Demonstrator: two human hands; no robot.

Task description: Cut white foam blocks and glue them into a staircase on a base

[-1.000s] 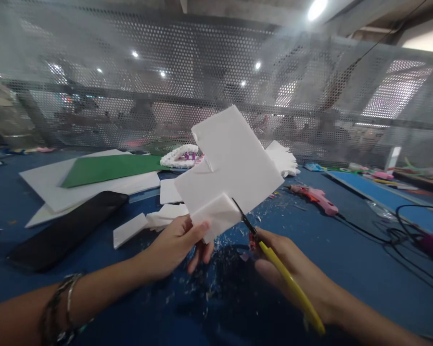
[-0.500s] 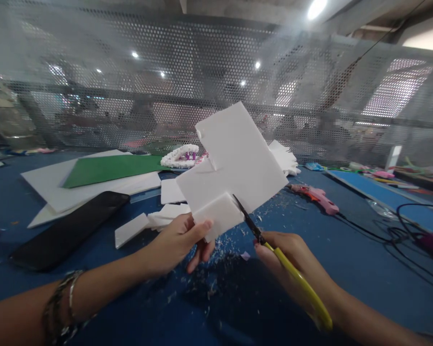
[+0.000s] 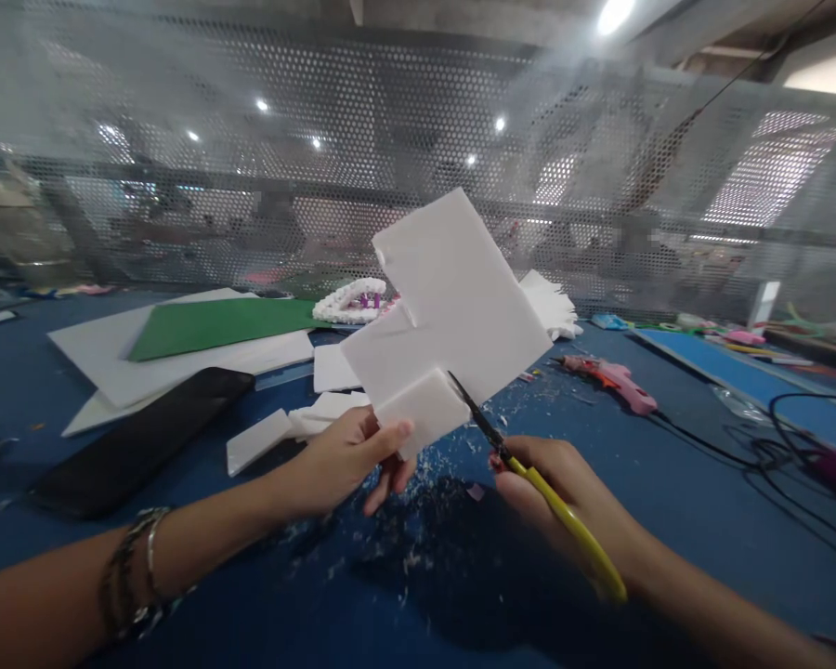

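Note:
My left hand [image 3: 362, 455] pinches a white foam sheet [image 3: 460, 297] together with a smaller white foam rectangle [image 3: 424, 409] laid over its lower corner. The thumb presses on the small piece, and the other fingers are mostly behind. A notch is cut into the sheet's left side. My right hand [image 3: 564, 492] grips scissors [image 3: 564, 520] with yellow handles and dark blades. Their blade lies along the right edge of the small piece, against the sheet. How far the blades are apart cannot be made out.
White foam offcuts [image 3: 257, 441], a black case [image 3: 146, 441] and a green sheet [image 3: 223, 327] on white sheets lie left. A pink glue gun [image 3: 620, 386] with its cable and a blue board [image 3: 745, 381] are at right. Foam crumbs litter the blue table [image 3: 418, 595].
The foam sheet and small piece have shifted very slightly up and left. The scissors' handles have swung a little upward in my right hand; the blade stays by the small piece's edge.

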